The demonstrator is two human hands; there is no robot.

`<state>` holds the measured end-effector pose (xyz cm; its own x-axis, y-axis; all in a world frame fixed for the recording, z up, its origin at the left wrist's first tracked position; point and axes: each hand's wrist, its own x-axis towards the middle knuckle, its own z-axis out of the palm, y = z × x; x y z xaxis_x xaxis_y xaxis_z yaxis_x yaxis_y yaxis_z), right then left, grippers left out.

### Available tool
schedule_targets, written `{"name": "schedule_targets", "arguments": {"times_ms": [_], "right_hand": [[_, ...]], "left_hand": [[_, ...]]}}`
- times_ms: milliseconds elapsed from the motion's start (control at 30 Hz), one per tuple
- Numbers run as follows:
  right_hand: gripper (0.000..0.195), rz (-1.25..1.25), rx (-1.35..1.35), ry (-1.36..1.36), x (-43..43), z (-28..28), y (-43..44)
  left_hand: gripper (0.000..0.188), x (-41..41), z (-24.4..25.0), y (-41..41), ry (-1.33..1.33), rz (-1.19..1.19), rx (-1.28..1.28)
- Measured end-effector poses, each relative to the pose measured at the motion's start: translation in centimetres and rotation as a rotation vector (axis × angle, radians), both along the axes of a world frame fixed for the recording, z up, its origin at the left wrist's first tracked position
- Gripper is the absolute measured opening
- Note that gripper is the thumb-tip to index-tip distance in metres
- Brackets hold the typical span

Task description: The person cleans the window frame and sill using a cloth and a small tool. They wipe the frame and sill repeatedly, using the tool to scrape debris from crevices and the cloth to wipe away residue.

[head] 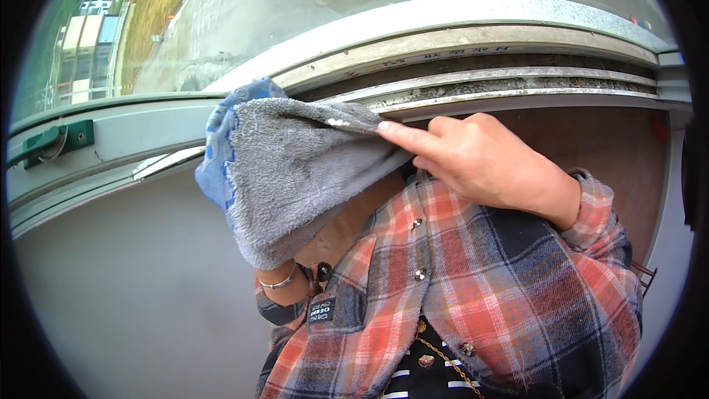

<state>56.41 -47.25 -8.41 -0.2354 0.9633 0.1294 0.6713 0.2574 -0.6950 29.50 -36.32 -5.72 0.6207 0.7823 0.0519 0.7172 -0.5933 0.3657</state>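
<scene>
A thick grey towelling cloth with a blue patterned part hangs in front of my chest at the window. My right hand is at the cloth's right end, gripping its edge, with the index finger stretched along a fold. A small white mark shows on that fold, just left of the fingertip. My left hand is hidden behind the cloth; only the wrist with a silver-coloured bangle shows below it. How the left fingers are held cannot be seen.
The window's sliding track runs beyond the cloth, with dark dirt in its grooves. A pale sash frame with a green latch stands at left. Outside lies a concrete yard far below. A pale wall fills the lower left.
</scene>
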Motion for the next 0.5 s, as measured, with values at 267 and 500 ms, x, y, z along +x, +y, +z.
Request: {"name": "schedule_targets", "arguments": {"times_ms": [267,500], "right_hand": [[0.047,0.084,0.048,-0.234,-1.7,-0.6,5.5],[0.015,0.3,0.025,-0.292,-1.8,0.4,10.9]], "left_hand": [[0.041,1.0,-2.2,0.1,0.003,-0.005,0.06],[0.033,4.9,-5.9,1.3,-0.001,-0.132,0.194]]}}
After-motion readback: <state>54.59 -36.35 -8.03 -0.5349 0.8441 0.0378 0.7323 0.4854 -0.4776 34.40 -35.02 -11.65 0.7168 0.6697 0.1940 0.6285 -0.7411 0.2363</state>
